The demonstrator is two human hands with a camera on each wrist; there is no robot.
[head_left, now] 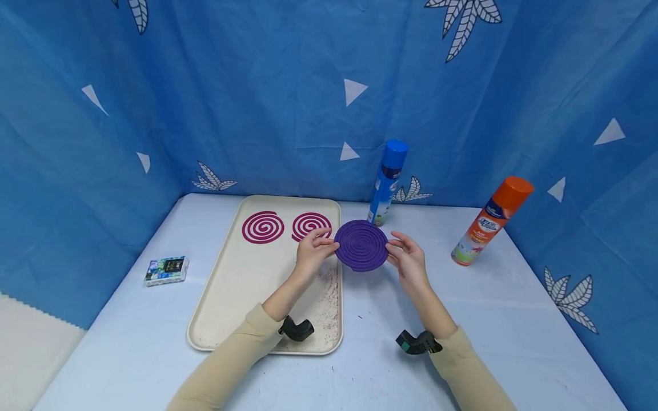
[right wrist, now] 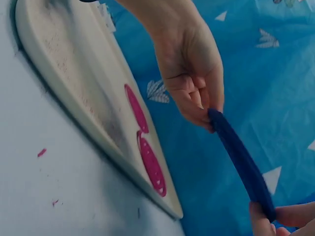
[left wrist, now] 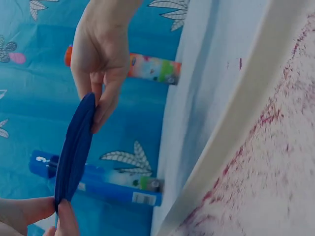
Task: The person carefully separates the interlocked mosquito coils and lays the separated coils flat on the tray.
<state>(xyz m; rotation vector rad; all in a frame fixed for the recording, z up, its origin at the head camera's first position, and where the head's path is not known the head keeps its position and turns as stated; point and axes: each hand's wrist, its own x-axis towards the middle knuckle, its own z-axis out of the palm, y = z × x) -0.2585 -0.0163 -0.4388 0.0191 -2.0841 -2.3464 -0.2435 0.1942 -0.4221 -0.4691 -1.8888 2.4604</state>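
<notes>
A purple spiral coil disc (head_left: 361,245) is held above the table between both hands. My left hand (head_left: 315,251) pinches its left edge and my right hand (head_left: 406,260) pinches its right edge. The left wrist view shows the disc (left wrist: 74,150) edge-on, with the right hand (left wrist: 98,64) at its far rim and left fingertips (left wrist: 61,216) at the near rim. In the right wrist view the disc (right wrist: 241,162) is likewise seen edge-on, the left hand (right wrist: 194,91) gripping its far end. Two pink spiral coils (head_left: 263,226) (head_left: 311,224) lie at the far end of the cream tray (head_left: 231,302).
A blue spray can (head_left: 387,182) stands behind the disc. An orange-capped spray can (head_left: 490,221) stands at the right. A small printed box (head_left: 165,270) lies left of the tray. Pink crumbs dust the tray's right side. Blue cloth walls surround the table (head_left: 514,319).
</notes>
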